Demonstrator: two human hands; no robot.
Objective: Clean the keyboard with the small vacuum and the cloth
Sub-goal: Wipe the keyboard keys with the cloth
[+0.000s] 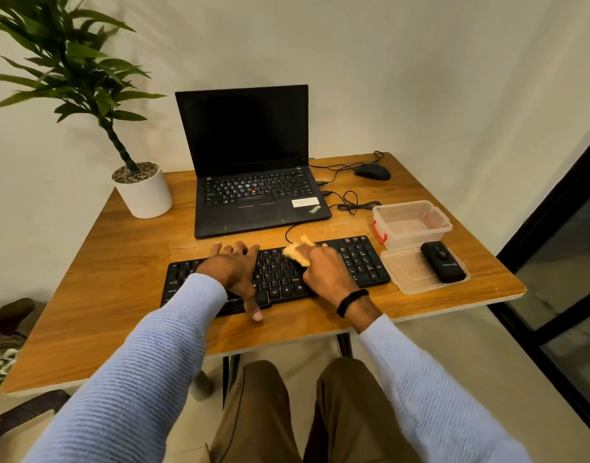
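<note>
- Yellow cloth [298,253], one, gripped by our right hand [323,272] on the one black keyboard [363,262].
- Our left hand [235,269] presses the keys, fingers spread flat.
- One small vacuum [442,262] lies on a lid [403,275] just beside.

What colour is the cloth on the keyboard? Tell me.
Pale yellow; the cloth shows best in the head view, in the right hand.

We find the black keyboard [280,277] flat on the counter [103,295]. The crumpled yellow cloth [298,252] lies on its upper key rows. The small black vacuum [443,262] lies just right of it, on a clear lid [407,275].
</note>
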